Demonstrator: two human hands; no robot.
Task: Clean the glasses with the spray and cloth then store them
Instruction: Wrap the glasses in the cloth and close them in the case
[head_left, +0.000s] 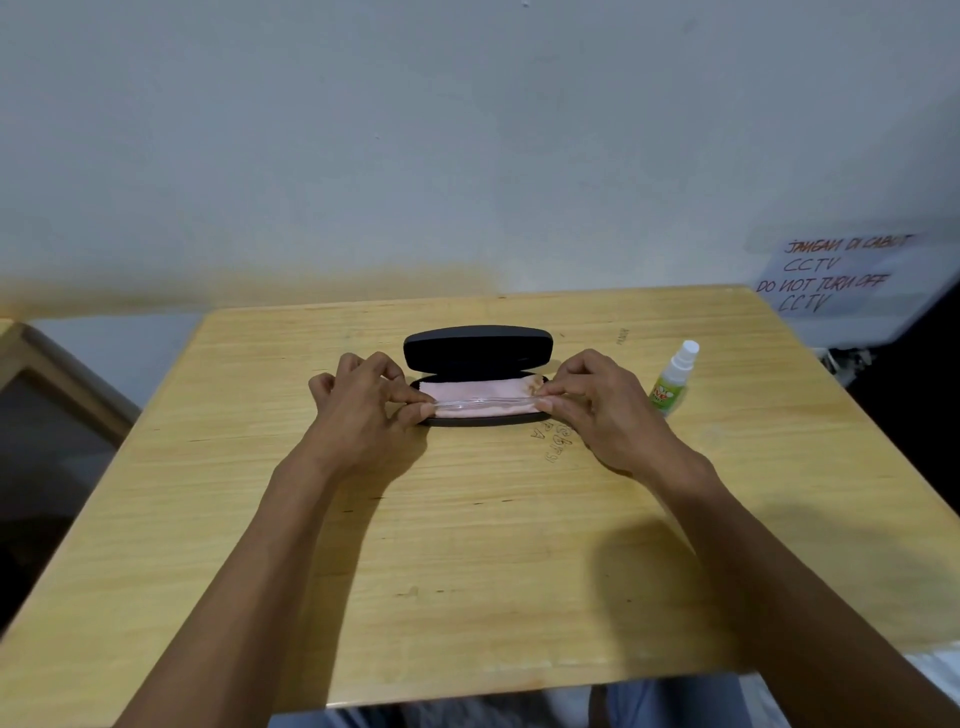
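Note:
A black glasses case (478, 347) stands open on the wooden table (467, 519), its lid tilted up at the back. A pink cloth (475, 391) lies inside the lower half. Over the cloth sit folded glasses (485, 401) with a clear frame. My left hand (363, 405) pinches the left end of the glasses. At the right end my right hand (592, 405) pinches them too. A small spray bottle (674, 376) with a white top and green label stands to the right of the case, apart from my right hand.
A white wall rises just behind the table. A paper sign (831, 273) with handwritten text hangs at the right. Part of a wooden chair or frame (57, 379) shows beyond the table's left edge.

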